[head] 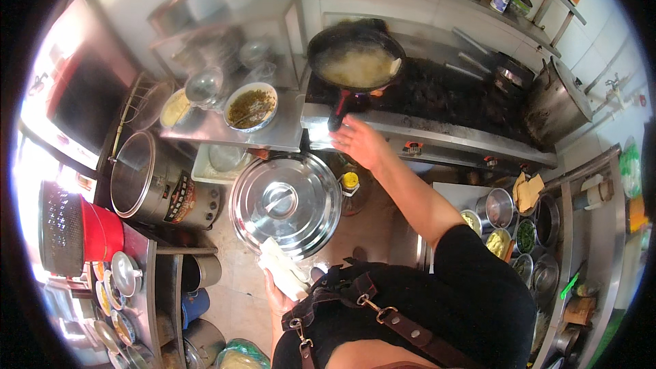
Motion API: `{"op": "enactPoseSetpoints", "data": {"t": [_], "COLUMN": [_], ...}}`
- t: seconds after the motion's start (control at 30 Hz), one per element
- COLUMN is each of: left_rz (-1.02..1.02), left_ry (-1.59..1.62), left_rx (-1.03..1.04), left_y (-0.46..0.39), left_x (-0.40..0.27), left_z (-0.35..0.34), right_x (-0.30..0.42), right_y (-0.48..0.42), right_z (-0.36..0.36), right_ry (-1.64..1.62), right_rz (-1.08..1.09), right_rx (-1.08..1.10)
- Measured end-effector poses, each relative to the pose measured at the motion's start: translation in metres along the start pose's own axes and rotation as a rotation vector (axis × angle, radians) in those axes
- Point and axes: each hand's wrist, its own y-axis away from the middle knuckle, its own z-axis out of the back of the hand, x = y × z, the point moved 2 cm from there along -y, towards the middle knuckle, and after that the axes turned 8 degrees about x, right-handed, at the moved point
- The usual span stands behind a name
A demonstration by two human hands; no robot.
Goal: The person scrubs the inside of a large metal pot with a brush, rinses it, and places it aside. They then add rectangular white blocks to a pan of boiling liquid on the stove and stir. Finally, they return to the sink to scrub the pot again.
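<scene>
My left hand (275, 292) holds a white, layered bundle (284, 271) low in front of my body. Whether it is cloth or food I cannot tell. My right hand (359, 141) reaches forward with its fingers apart, beside the end of the dark pan handle (336, 115). The fingertips look close to the handle; contact is unclear. A black pan (356, 54) sits over a lit burner with bubbling, pale yellowish liquid (356, 66) in it. At the pan's right inner wall rests a small white piece (395, 65).
A lidded steel pot (284, 202) stands on the floor before me. Left of the stove (435, 87), a steel counter (277, 138) bears a bowl of chopped greens (251, 107). Food containers (497, 207) crowd my right side. A tall pot (558, 100) occupies the stove's right end.
</scene>
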Motion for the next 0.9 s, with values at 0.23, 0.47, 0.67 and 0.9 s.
{"op": "enactPoseSetpoints", "data": {"t": [0.23, 0.47, 0.67, 0.9], "left_rz": [-0.039, -0.077, -0.071, -0.089], "left_ry": [-0.003, -0.024, -0.002, 0.003], "left_rx": [-0.036, -0.003, -0.056, -0.112], "left_y": [0.012, 0.019, 0.020, 0.022], "left_x": [-0.002, -0.007, -0.007, -0.010], "left_z": [0.026, 0.034, 0.017, 0.004], "right_x": [-0.006, -0.010, -0.017, -0.018], "right_y": [-0.055, -0.068, -0.079, -0.075], "right_z": [-0.014, -0.026, -0.021, -0.033], "right_ry": [-0.202, -0.139, -0.022, -0.021], "right_rz": [0.059, 0.118, 0.193, 0.172], "right_rx": [-0.004, -0.243, -0.352, -0.331]}}
